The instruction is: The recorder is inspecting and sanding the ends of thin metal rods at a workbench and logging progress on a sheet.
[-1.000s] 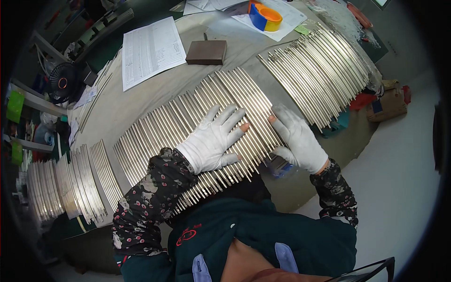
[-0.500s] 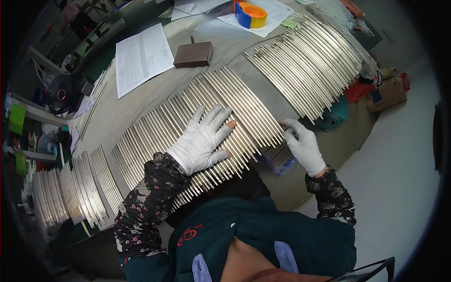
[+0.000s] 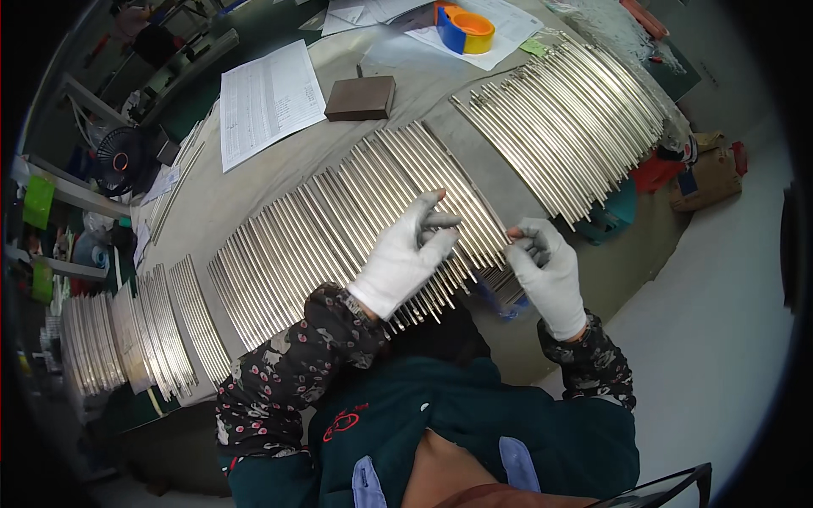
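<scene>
1. A person in a dark green top with floral-print sleeves is leaning over a grey worktable, both hands in white fabric gloves.
2. The left hand is hovering over the near end of a long fanned row of thin, shiny silver metal rods lying side by side across the table; its fingers are loosely curled, thumb and forefinger drawn together above the rods, and whether they are pinching a rod cannot be told.
3. The right hand is sitting at the right end of that row, near the table's front edge, its fingertips bunched together as if nipping the tip of a rod; the grip itself is too small to confirm.
4. A second fan of the same silver rods is lying well apart to the upper right.
5. More rod bundles are lying along the table's left side.
6. Beyond the middle row, a small brown rectangular block is resting beside a white printed sheet, and an orange-and-blue tape dispenser is standing on loose papers at the far edge.
</scene>
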